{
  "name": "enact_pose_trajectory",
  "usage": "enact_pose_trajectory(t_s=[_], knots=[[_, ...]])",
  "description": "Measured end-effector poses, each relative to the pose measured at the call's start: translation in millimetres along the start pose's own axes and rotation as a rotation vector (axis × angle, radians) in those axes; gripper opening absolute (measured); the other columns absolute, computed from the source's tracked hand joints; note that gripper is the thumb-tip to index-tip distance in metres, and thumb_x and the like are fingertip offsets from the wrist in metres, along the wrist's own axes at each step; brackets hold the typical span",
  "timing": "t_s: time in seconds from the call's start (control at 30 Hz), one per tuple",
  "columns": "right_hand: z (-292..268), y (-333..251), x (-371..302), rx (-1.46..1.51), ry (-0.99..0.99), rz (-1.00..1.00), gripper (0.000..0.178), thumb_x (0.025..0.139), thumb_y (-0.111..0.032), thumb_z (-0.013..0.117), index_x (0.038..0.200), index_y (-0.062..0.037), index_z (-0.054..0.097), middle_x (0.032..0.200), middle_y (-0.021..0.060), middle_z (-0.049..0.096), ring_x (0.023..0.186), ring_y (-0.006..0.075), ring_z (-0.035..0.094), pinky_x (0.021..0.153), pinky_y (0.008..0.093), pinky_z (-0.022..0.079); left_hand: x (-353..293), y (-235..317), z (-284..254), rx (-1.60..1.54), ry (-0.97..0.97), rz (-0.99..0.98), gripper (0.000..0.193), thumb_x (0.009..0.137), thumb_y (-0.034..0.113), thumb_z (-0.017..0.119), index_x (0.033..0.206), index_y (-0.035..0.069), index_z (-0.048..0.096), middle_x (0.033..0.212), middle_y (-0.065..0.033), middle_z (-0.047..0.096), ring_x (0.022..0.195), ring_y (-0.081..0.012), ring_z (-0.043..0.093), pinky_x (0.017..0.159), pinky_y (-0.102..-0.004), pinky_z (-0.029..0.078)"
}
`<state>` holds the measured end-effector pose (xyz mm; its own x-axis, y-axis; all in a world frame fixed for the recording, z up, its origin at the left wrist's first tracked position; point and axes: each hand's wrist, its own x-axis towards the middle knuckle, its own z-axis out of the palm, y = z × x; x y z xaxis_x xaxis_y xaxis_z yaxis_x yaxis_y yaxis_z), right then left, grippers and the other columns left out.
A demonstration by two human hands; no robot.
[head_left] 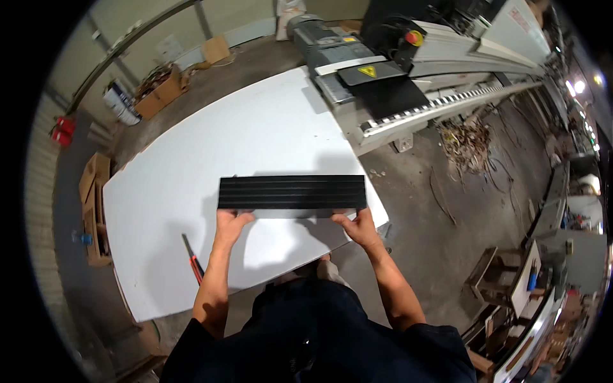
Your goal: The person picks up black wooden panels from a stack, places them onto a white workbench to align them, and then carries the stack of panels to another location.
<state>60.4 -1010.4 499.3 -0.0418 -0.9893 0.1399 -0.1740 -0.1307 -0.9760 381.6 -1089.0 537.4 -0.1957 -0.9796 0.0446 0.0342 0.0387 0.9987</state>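
Note:
A long black ribbed panel (292,191) is held level above a large white board (211,153). My left hand (230,225) grips the panel's near edge toward its left end, and my right hand (359,228) grips the near edge toward its right end. Both thumbs lie on top of the panel. The panel throws a shadow on the white board beneath it.
A red-handled tool (193,262) lies on the board's near left part. A long grey machine (408,70) with a red button stands beyond the board to the right. Cardboard boxes (159,92) and buckets sit at the far left; wood scraps (469,143) litter the concrete floor.

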Motion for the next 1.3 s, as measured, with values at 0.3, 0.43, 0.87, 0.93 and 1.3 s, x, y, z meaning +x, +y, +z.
enact_pose_trajectory(t_s=[0.3,0.43,0.87,0.93,1.3], knots=[[-10,-10,-4,-0.191,0.072,-0.069,0.088,0.066,-0.034,0.080,0.134,-0.0013,0.034,0.128,0.0185,0.045,0.117,0.0338,0.046,0.098,0.0381,0.037,16,-86,-37,0.539,0.100,0.235,0.049,0.072,0.048,0.054,0.074,0.000,0.062,0.073,-0.0076,0.059,0.071,-0.0202,0.055,0.067,-0.0326,0.045],[17,-31,-42,-0.282,0.305,-0.119,0.083,0.065,-0.030,0.080,0.130,-0.0008,0.037,0.117,0.0157,0.050,0.106,0.0329,0.049,0.093,0.0367,0.040,48,-125,-84,0.737,-0.222,0.458,0.079,0.057,0.067,0.072,0.098,0.000,0.063,0.095,-0.0079,0.065,0.083,-0.0212,0.060,0.077,-0.0350,0.049],[170,-79,-420,0.083,1.403,0.506,0.070,0.073,-0.026,0.075,0.128,0.0027,0.041,0.109,0.0122,0.056,0.097,0.0185,0.053,0.084,0.0301,0.043,-140,-2,191,0.207,-1.294,-0.102,0.068,0.067,0.043,0.080,0.109,-0.005,0.055,0.097,-0.0058,0.061,0.086,-0.0151,0.056,0.079,-0.0269,0.046],[190,-85,-459,0.224,1.552,0.477,0.065,0.075,-0.023,0.074,0.126,0.0018,0.044,0.107,0.0087,0.058,0.095,0.0154,0.054,0.083,0.0284,0.044,-184,-9,229,0.222,-1.472,-0.158,0.060,0.070,0.035,0.080,0.110,-0.004,0.055,0.097,-0.0052,0.061,0.086,-0.0145,0.056,0.078,-0.0266,0.045],[270,-50,-677,0.622,2.266,0.456,0.052,0.079,-0.014,0.069,0.123,0.0045,0.048,0.111,0.0117,0.060,0.101,0.0167,0.056,0.090,0.0298,0.044,-507,-86,372,0.666,-1.990,-0.279,0.038,0.074,0.016,0.073,0.101,-0.005,0.059,0.088,-0.0090,0.066,0.076,-0.0155,0.062,0.071,-0.0285,0.051]])
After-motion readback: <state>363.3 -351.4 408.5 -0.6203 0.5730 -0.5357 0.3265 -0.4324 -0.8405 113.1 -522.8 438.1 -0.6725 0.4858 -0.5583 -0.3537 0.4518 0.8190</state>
